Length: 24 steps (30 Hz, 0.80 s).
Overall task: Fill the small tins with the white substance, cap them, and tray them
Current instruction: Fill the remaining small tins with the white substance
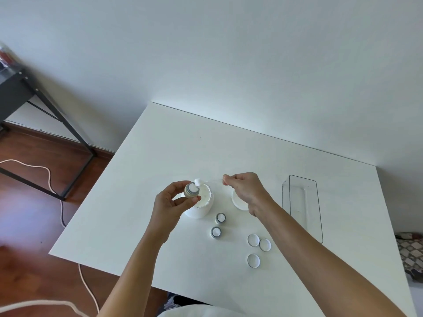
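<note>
Head view: a small tin (191,190) is being gripped by the left hand (170,205) over the white jar (201,203) and filled from a clear spatula (211,179) pinched by the right hand (246,189). Next, capping is being called for; three lids (253,240) are lying nearby. The spatula's shaft is barely being made out.

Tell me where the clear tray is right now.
In the head view the clear tray lies at the table's right side, beyond the right hand and up-right of the three loose lids.
</note>
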### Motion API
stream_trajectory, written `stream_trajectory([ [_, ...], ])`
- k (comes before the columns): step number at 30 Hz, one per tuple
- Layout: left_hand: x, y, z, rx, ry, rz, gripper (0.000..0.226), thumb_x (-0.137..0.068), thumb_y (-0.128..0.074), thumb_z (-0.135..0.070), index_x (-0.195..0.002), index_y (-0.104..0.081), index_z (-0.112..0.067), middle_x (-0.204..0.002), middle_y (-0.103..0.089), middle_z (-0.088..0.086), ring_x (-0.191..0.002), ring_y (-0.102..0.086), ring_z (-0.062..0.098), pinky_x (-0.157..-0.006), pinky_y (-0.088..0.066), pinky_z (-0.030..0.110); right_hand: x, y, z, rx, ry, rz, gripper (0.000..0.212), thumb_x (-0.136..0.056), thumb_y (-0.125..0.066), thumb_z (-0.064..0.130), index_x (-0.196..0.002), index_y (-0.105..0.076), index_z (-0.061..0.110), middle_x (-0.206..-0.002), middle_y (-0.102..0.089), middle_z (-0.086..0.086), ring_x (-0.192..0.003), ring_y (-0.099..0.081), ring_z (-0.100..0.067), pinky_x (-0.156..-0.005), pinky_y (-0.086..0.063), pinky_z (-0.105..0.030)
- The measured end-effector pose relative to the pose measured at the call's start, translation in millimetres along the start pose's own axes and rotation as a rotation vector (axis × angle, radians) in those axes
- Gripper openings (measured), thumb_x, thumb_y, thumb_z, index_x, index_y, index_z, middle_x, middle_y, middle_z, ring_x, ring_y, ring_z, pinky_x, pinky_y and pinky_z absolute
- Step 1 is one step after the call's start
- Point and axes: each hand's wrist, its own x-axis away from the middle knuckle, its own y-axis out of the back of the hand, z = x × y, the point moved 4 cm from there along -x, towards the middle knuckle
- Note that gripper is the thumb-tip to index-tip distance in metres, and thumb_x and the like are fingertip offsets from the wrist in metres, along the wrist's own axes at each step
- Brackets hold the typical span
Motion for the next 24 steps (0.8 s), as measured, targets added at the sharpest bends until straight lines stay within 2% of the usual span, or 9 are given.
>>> stream_trajectory([
  [3, -0.5, -3.9, -3.5, -0.001, -0.014, 0.020, 0.036, -0.083, -0.077, 0.001, -0.115, -0.069, -0.013, -0.115, -0.075, 0.004, -0.101, -0.075, 0.028, -0.097, -0.053, 0.038, -1.4, -2.8, 2.2, 0.059, 0.053, -0.049, 0.028, -0.088, -0.064, 0.032, -0.064, -0.066, 0.018, -0.078, -0.069, 0.011, -0.080, -0.057, -0.013, -0.090, -0.041, -0.038],
  [6, -1.6, -5.7, -5.4, 0.008, -0.013, 0.032, 0.036, -0.083, -0.076, 0.003, -0.115, -0.069, -0.012, -0.116, -0.074, 0.006, -0.101, -0.075, 0.030, -0.096, -0.053, 0.036, 0.1, -0.2, 4.2, 0.151, 0.119, -0.130, 0.030, -0.089, -0.061, 0.034, -0.067, -0.067, 0.014, -0.075, -0.069, 0.002, -0.076, -0.060, -0.021, -0.084, -0.034, -0.037],
  [9, -2.2, -5.6, -5.8, 0.015, -0.007, 0.028, 0.036, -0.083, -0.076, 0.003, -0.115, -0.068, -0.010, -0.116, -0.074, 0.007, -0.101, -0.075, 0.030, -0.096, -0.053, 0.035, 4.8, 7.3, 8.6, 0.238, 0.208, -0.247, 0.029, -0.091, -0.058, 0.034, -0.076, -0.069, 0.012, -0.065, -0.063, 0.005, -0.070, -0.057, -0.016, -0.079, -0.023, -0.034],
  [12, -2.3, -2.2, -5.3, 0.025, -0.004, 0.021, 0.034, -0.083, -0.075, 0.003, -0.114, -0.069, -0.011, -0.114, -0.075, 0.005, -0.102, -0.074, 0.030, -0.096, -0.053, 0.037, 5.8, 10.6, 10.8, 0.247, 0.249, -0.297, 0.030, -0.091, -0.057, 0.034, -0.077, -0.068, 0.010, -0.058, -0.052, 0.008, -0.063, -0.051, -0.012, -0.077, -0.023, -0.034],
  [15, -2.2, 2.3, -2.9, 0.026, 0.001, 0.007, 0.033, -0.084, -0.075, 0.002, -0.113, -0.070, -0.012, -0.113, -0.076, 0.004, -0.102, -0.074, 0.029, -0.097, -0.053, 0.037, 4.8, 11.1, 7.0, 0.174, 0.219, -0.293, 0.030, -0.091, -0.058, 0.034, -0.076, -0.068, 0.010, -0.061, -0.057, 0.003, -0.065, -0.054, -0.015, -0.078, -0.025, -0.034],
  [18, -1.4, 7.6, -0.6, 0.036, 0.005, -0.020, 0.031, -0.085, -0.075, 0.002, -0.113, -0.070, -0.012, -0.110, -0.076, 0.003, -0.099, -0.076, 0.026, -0.094, -0.053, 0.035, 0.0, 8.9, 1.3, 0.076, 0.174, -0.280, 0.030, -0.090, -0.060, 0.034, -0.069, -0.066, 0.013, -0.077, -0.072, -0.004, -0.073, -0.060, -0.019, -0.088, -0.035, -0.039],
  [19, -1.4, 9.7, -0.2, 0.038, 0.003, -0.032, 0.031, -0.085, -0.075, 0.001, -0.112, -0.070, -0.012, -0.110, -0.077, 0.003, -0.098, -0.076, 0.025, -0.093, -0.053, 0.034, -2.2, 7.7, 0.0, 0.080, 0.190, -0.290, 0.029, -0.090, -0.061, 0.033, -0.068, -0.065, 0.013, -0.075, -0.071, -0.003, -0.071, -0.059, -0.018, -0.088, -0.038, -0.039],
  [21, -1.7, 13.4, 0.2, 0.045, 0.000, -0.055, 0.031, -0.083, -0.076, -0.001, -0.112, -0.071, -0.012, -0.109, -0.077, 0.004, -0.099, -0.076, 0.024, -0.091, -0.053, 0.034, -4.4, 3.9, -1.3, 0.132, 0.305, -0.317, 0.025, -0.089, -0.063, 0.028, -0.070, -0.067, 0.011, -0.063, -0.064, 0.003, -0.062, -0.053, -0.015, -0.082, -0.044, -0.041],
  [24, -2.6, 14.6, -0.2, 0.049, 0.009, -0.066, 0.031, -0.081, -0.078, -0.005, -0.110, -0.072, -0.015, -0.108, -0.077, 0.002, -0.101, -0.075, 0.025, -0.094, -0.054, 0.040, -3.1, -5.2, -3.7, 0.330, 0.578, -0.287, 0.017, -0.089, -0.066, 0.021, -0.076, -0.070, 0.011, -0.065, -0.066, 0.002, -0.063, -0.054, -0.019, -0.073, -0.048, -0.040],
])
